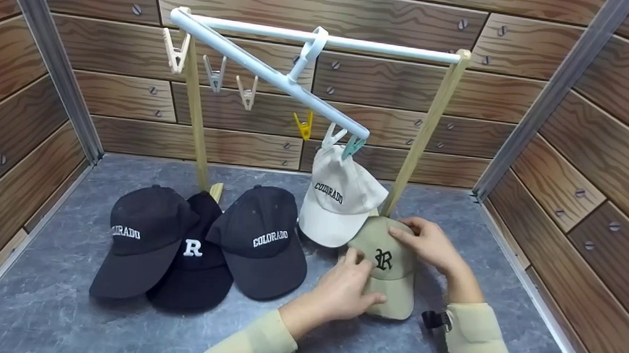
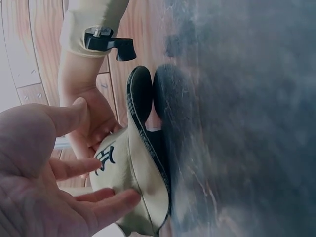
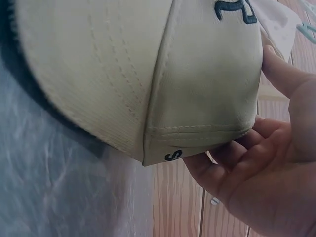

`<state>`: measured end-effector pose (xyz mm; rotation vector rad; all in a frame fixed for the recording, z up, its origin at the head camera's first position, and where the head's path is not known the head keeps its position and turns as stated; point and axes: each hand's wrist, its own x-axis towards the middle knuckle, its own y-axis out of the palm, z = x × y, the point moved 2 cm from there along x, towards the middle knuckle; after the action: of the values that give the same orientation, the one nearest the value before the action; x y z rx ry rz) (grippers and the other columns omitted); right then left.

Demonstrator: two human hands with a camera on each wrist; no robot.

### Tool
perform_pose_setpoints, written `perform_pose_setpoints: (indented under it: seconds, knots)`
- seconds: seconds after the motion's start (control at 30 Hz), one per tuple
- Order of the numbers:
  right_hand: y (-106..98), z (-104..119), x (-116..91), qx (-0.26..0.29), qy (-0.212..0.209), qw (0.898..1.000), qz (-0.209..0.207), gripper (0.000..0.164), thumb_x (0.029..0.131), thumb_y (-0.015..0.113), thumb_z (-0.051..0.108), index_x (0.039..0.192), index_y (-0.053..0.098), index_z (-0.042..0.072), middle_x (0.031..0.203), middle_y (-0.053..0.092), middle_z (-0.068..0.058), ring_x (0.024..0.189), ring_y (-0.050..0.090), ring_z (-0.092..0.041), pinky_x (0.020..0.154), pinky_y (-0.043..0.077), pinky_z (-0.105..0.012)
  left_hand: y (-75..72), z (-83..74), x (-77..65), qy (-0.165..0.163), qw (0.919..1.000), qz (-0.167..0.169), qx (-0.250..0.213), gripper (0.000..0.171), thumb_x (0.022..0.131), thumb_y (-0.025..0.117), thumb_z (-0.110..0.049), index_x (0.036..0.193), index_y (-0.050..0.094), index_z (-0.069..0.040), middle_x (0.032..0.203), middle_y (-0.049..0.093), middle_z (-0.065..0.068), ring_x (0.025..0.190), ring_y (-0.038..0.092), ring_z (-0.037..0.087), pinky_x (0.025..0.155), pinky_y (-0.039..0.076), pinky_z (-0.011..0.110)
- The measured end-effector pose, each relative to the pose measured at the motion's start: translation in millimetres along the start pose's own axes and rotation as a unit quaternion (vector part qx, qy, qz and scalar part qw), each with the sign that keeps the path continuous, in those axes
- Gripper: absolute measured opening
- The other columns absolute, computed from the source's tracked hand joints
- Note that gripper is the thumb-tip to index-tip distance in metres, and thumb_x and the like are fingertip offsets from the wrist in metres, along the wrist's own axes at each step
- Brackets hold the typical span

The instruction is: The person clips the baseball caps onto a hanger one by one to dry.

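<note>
An olive-beige baseball cap (image 1: 388,264) with a dark embroidered letter stands on the grey surface, brim to the front. My right hand (image 1: 429,244) grips it from the right; in the right wrist view its thumb (image 3: 281,69) lies on the crown and the other fingers curl behind the side. At the cap's left, my left hand (image 1: 344,285) has its fingers loosely spread; in the left wrist view they are close to the crown (image 2: 133,170), and I cannot tell whether they touch. Just behind hangs a white cap (image 1: 327,198), clipped by a white clothespin (image 1: 332,137) and a green clothespin (image 1: 353,146).
A light-blue hanger (image 1: 245,60) hooks over a white rod (image 1: 386,47) on wooden posts (image 1: 430,123), tilted down to the right. Several free clothespins, one yellow (image 1: 303,126), hang along it. Black caps, including a COLORADO cap (image 1: 262,249) and an R cap (image 1: 196,278), sit left.
</note>
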<state>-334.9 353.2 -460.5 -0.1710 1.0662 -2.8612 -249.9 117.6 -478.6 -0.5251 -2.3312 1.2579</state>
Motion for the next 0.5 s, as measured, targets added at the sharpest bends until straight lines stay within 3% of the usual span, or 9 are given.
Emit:
perform_pose_setpoints:
  seconds: [0.33, 0.5]
  knots:
    - [-9, -5, -2, -0.003, 0.013, 1.000, 0.026, 0.056, 0.093, 0.074, 0.048, 0.121, 0.066, 0.001, 0.104, 0.071, -0.011, 0.086, 0.065, -0.021, 0.071, 0.053, -0.033, -0.3, 5.0, 3.7, 0.026, 0.9990, 0.018, -0.032, 0.054, 0.087, 0.075, -0.057, 0.125, 0.063, -0.020, 0.136, 0.045, -0.001, 0.108, 0.058, 0.015, 0.082, 0.055, 0.033]
    - [-10, -7, -1, -0.004, 0.014, 1.000, 0.023, 0.056, 0.093, 0.074, 0.048, 0.120, 0.066, 0.000, 0.105, 0.070, -0.012, 0.087, 0.065, -0.021, 0.073, 0.054, -0.033, -3.9, 10.6, 11.8, 0.027, 0.9988, -0.006, -0.039, 0.058, 0.089, 0.074, -0.055, 0.131, 0.063, -0.017, 0.130, 0.051, -0.002, 0.102, 0.058, 0.011, 0.085, 0.053, 0.030]
